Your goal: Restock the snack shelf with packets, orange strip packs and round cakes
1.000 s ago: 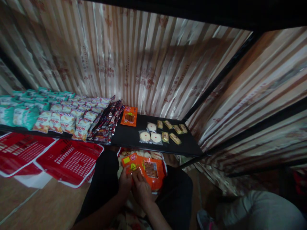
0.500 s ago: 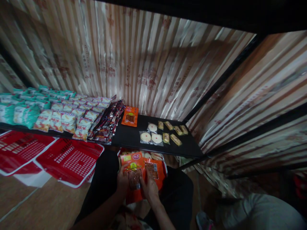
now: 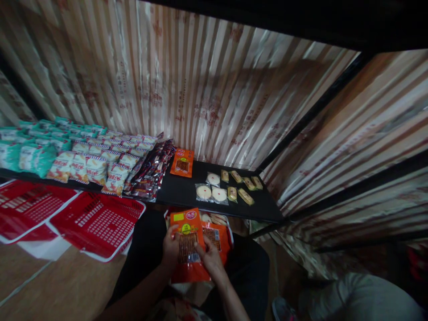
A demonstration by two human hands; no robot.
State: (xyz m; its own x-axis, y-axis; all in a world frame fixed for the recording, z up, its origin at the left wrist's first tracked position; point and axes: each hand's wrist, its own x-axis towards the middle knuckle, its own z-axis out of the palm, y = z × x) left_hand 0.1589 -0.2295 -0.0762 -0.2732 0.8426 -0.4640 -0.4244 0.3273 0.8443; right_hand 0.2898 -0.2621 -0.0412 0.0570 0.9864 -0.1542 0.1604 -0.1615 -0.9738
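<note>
My left hand (image 3: 170, 248) and my right hand (image 3: 211, 256) both grip an orange snack packet (image 3: 187, 243) with a clear window, held upright over my lap. Behind it lies a pile of similar orange packets (image 3: 217, 235) in a container between my knees. On the black shelf (image 3: 180, 192) ahead lies one matching orange packet (image 3: 182, 162), close to the striped back wall.
On the shelf lie round white cakes in clear wrap (image 3: 211, 191), several small yellow bars (image 3: 245, 187), dark red packets (image 3: 150, 171), pale snack bags (image 3: 100, 165) and teal bags (image 3: 30, 151). Red baskets (image 3: 96, 223) sit on the floor left. Another person's clothing (image 3: 364, 298) shows bottom right.
I have pulled one orange packet up out of the pile and turned it upright; both hands moved with it from the pile toward me.
</note>
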